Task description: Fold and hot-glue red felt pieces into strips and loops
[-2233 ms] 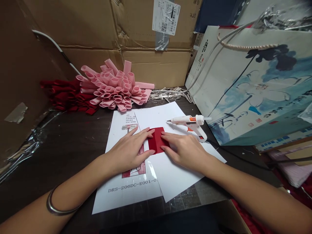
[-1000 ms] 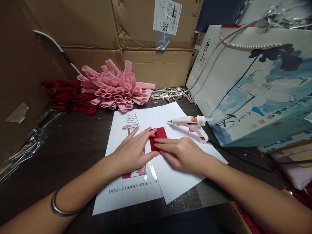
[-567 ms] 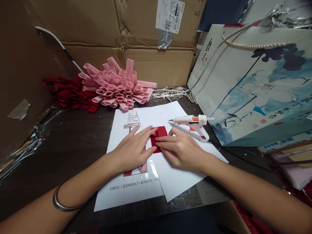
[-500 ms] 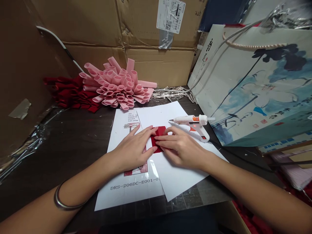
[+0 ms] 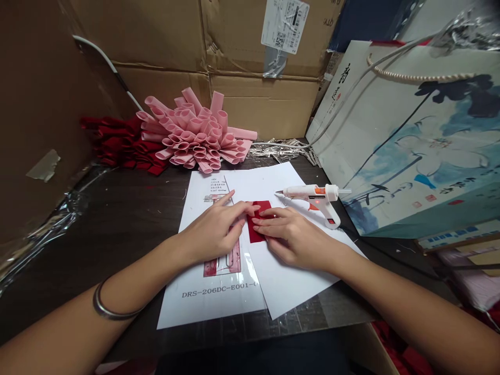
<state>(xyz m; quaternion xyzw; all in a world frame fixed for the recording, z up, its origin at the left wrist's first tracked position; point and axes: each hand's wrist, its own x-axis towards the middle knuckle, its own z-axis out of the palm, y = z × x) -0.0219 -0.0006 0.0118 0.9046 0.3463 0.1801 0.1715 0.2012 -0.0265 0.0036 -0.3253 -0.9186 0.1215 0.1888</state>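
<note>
A small dark red fabric piece [image 5: 257, 233] lies flat on a blank white sheet [image 5: 281, 291]. My left hand [image 5: 214, 229] reaches in from the left, its stretched fingertips touching the fabric's upper left part while the thumb is bent beside it. From the right, my right hand [image 5: 295, 237] rests its outstretched fingers on the fabric's right half, covering some of it. A white and orange glue gun [image 5: 312, 194] lies just beyond the right hand, nozzle pointing left, with a small light glowing on its body. Under the left hand is a printed sheet [image 5: 175, 307] with a picture.
Behind the sheets sit bundled pink fabric tubes [image 5: 195, 135], dark red fabric pieces [image 5: 125, 143] and a heap of metal clips [image 5: 281, 149]. A cardboard box [image 5: 258, 104] stands at the back. A large paper bag [image 5: 390, 135] stands right, with a grey cable passing before it.
The left thumb has drawn back from the fabric's lower edge, and more of the red piece shows. Both hands stay at the fabric. The whole view has shifted slightly.
</note>
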